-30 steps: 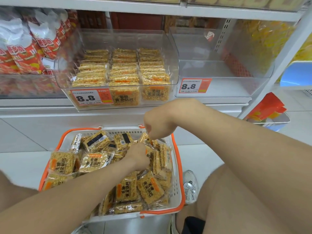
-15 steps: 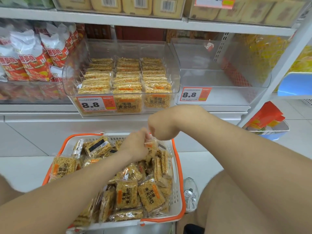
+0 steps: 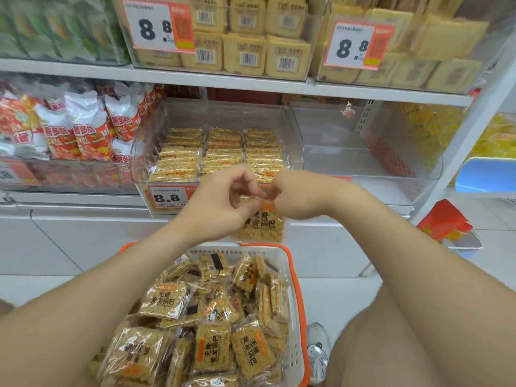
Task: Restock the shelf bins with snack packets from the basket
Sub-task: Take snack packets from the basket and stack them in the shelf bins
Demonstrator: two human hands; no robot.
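Observation:
A golden rice-crisp snack packet (image 3: 261, 224) hangs above the basket, just in front of the middle shelf bin (image 3: 217, 160). My left hand (image 3: 220, 205) pinches its top edge from the left and my right hand (image 3: 296, 196) grips it from the right. The clear bin behind holds three rows of the same packets. Below, the white basket with orange rim (image 3: 296, 325) is full of several loose packets (image 3: 212, 353).
An empty clear bin (image 3: 363, 152) stands to the right of the filled one. Red-and-white snack bags (image 3: 83, 129) fill the bin on the left. The upper shelf (image 3: 251, 79) carries yellow packs. My knee (image 3: 405, 344) and shoe (image 3: 318, 347) are beside the basket.
Both hands have risen out of the basket toward the middle bin, lifting one packet between them. The view has tilted upward, showing the upper shelf.

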